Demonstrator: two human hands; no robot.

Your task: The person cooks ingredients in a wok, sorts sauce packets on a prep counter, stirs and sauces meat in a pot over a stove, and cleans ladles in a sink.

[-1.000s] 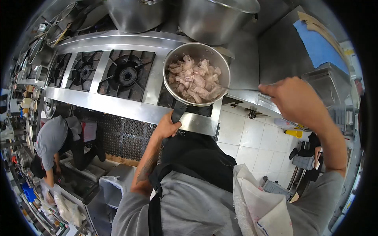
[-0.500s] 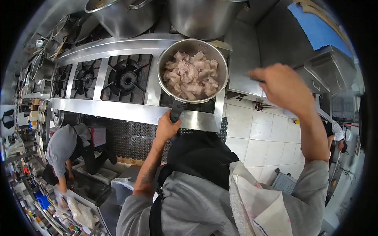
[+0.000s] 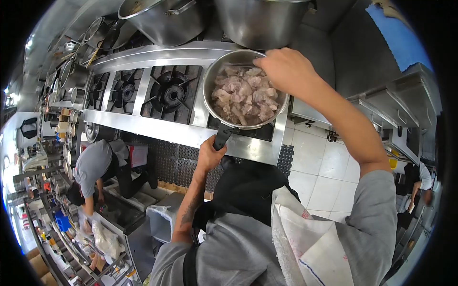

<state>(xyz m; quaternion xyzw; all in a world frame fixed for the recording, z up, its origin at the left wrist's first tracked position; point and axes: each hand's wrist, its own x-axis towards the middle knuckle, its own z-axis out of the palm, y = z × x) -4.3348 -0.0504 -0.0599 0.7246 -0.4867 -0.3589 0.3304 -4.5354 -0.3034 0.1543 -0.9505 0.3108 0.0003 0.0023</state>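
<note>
A metal pot full of pale chunks of meat stands on the right end of the stove. My left hand is closed around the pot's long black handle, which points towards my body. Over the pot's far right rim is my right hand, its fingers closed and reaching in above the meat. Whatever those fingers hold is hidden by the hand itself.
Two large stockpots stand behind the pot. Gas burners run along to the left. A crouching co-worker is at lower left, near a grey bin. Another person stands far right.
My right hand has swung left from beside the stove to over the pot's rim. My left hand keeps its hold on the handle. The whole view has shifted slightly.
</note>
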